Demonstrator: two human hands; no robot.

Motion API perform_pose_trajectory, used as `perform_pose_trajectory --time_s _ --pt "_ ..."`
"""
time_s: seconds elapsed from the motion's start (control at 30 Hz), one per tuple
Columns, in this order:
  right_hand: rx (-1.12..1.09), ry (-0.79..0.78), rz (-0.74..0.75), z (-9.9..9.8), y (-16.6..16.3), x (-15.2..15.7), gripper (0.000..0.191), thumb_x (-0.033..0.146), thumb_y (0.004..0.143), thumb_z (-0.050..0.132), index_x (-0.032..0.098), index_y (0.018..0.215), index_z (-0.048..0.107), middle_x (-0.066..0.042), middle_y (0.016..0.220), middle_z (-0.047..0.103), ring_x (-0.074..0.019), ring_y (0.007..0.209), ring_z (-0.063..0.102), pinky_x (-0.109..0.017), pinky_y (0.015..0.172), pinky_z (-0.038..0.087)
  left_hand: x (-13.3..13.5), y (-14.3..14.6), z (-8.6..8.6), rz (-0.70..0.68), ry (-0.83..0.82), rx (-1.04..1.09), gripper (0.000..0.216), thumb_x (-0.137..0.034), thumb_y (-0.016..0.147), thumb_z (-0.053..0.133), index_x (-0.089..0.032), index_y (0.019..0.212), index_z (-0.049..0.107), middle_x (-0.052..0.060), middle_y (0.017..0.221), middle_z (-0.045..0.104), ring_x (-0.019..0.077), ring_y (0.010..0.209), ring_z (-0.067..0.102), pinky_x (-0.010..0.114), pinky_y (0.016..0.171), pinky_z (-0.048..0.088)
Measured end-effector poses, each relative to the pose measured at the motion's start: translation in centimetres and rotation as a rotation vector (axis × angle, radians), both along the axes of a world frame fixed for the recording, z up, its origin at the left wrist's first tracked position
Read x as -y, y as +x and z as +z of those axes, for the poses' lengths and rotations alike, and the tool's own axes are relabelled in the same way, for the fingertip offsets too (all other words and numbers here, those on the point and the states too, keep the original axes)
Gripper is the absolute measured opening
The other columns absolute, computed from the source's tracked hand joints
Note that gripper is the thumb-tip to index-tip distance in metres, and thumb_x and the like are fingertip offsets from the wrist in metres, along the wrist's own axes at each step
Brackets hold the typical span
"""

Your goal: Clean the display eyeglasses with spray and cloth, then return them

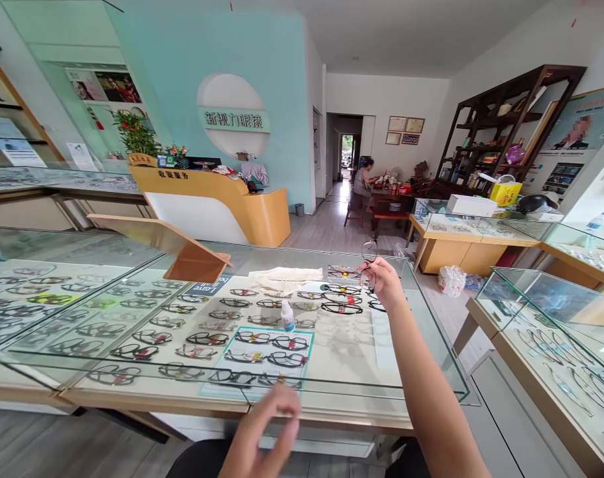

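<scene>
My right hand [384,282] reaches out over the far right of the glass display counter [431,358] and pinches a pair of dark-framed glasses [368,252], held upright above the glass. My left hand [265,431] hovers low at the counter's near edge, its fingers loosely apart and blurred, holding nothing. Several rows of spectacle frames [262,342] lie inside the case under the glass. On top of the glass stand a small white bottle with a blue label [287,316] and a pale folded cloth [285,277].
A wooden mirror stand [182,249] sits on the counter at left. More glass cases flank both sides. A yellow reception desk [222,206] stands behind. A person sits at a table [364,182] far back. A white plastic bag [451,280] lies on the floor at right.
</scene>
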State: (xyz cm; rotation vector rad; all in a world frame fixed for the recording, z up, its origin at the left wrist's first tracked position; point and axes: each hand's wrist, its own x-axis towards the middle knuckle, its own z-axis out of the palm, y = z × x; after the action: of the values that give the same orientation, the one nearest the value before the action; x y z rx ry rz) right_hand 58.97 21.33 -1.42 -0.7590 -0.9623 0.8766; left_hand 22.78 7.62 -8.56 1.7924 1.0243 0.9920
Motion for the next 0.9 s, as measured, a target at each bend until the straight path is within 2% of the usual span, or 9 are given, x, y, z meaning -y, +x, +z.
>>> perform_pose_trajectory --time_s 0.1,0.2,0.3,0.4,0.53,0.6,0.7,0.8,0.9 --pt "-0.034 0.007 0.004 -0.2 0.4 0.0 0.036 0.050 0.078 0.088 0.028 0.082 0.060 -0.003 0.094 0.080 -0.0251 0.098 0.075 -0.042 0.099 0.057 -8.0 2.5 0.2 0.383 0.157 0.147 0.044 -0.053 0.094 0.070 -0.029 0.129 0.060 0.013 0.138 0.064 0.0345 0.135 0.059 0.054 0.121 0.046" --pt "-0.061 0.007 0.009 -0.4 0.8 -0.1 0.035 0.048 0.081 0.088 0.028 0.083 0.060 -0.003 0.097 0.082 -0.0248 0.098 0.076 -0.043 0.099 0.059 -15.0 4.5 -0.6 0.468 0.075 0.075 0.081 -0.053 0.074 0.082 -0.022 0.141 0.048 0.021 0.156 0.050 0.0388 0.147 0.050 0.057 0.123 0.042" --pt "-0.115 0.021 0.020 -0.5 1.1 -0.2 0.034 0.046 0.083 0.089 0.028 0.084 0.061 -0.003 0.098 0.082 -0.0228 0.095 0.076 -0.040 0.097 0.061 -18.5 5.1 -1.7 0.327 -0.050 -0.046 0.062 -0.054 0.077 0.076 -0.021 0.125 0.057 0.014 0.125 0.069 0.0347 0.123 0.066 0.050 0.110 0.050" --pt "-0.158 0.029 0.021 -0.4 1.2 -0.2 0.034 0.047 0.084 0.090 0.028 0.086 0.062 -0.002 0.098 0.081 -0.0207 0.093 0.076 -0.036 0.092 0.063 -19.2 4.9 -1.4 0.190 -0.055 -0.059 0.040 -0.061 0.087 0.067 -0.023 0.100 0.063 0.005 0.090 0.069 0.0270 0.089 0.066 0.041 0.088 0.053" --pt "-0.214 0.036 -0.039 0.0 1.1 0.0 0.036 0.052 0.085 0.090 0.025 0.088 0.066 -0.004 0.100 0.082 -0.0171 0.087 0.075 -0.029 0.082 0.064 -19.9 5.4 3.0 0.045 -0.137 0.261 0.047 -0.061 0.079 0.083 -0.023 0.091 0.059 -0.002 0.076 0.059 0.0184 0.072 0.058 0.032 0.072 0.051" --pt "-0.241 0.055 -0.067 0.4 0.8 0.3 0.035 0.051 0.085 0.091 0.025 0.088 0.068 -0.004 0.101 0.082 -0.0157 0.087 0.075 -0.027 0.083 0.064 -20.9 6.3 6.2 -0.188 -0.273 0.453 0.053 -0.066 0.079 0.084 -0.022 0.082 0.055 -0.004 0.068 0.052 0.0138 0.062 0.048 0.026 0.058 0.043" --pt "-0.238 0.083 -0.082 1.5 -0.2 0.8 0.032 0.047 0.085 0.092 0.026 0.089 0.069 -0.003 0.102 0.083 -0.0160 0.089 0.075 -0.027 0.087 0.064 -22.8 8.4 10.0 -0.554 -0.472 0.592 0.080 -0.100 0.074 0.061 -0.021 0.068 0.051 -0.005 0.054 0.040 0.0105 0.048 0.033 0.022 0.043 0.027" --pt "-0.163 0.078 -0.077 3.0 -1.9 1.1 0.031 0.046 0.086 0.090 0.026 0.090 0.067 -0.004 0.101 0.083 -0.0172 0.090 0.075 -0.028 0.087 0.062 -24.4 10.2 11.3 -0.758 -0.562 0.662 0.086 -0.107 0.073 0.047 -0.022 0.059 0.045 -0.006 0.046 0.028 0.0101 0.043 0.026 0.022 0.038 0.023" --pt "-0.077 0.043 -0.056 4.0 -3.9 1.0 0.032 0.047 0.088 0.089 0.025 0.091 0.066 -0.005 0.103 0.083 -0.0184 0.090 0.075 -0.030 0.084 0.060 -25.1 11.4 10.5 -0.856 -0.596 0.742 0.083 -0.101 0.084 0.039 -0.023 0.055 0.042 -0.007 0.043 0.022 0.0102 0.040 0.022 0.024 0.037 0.026"
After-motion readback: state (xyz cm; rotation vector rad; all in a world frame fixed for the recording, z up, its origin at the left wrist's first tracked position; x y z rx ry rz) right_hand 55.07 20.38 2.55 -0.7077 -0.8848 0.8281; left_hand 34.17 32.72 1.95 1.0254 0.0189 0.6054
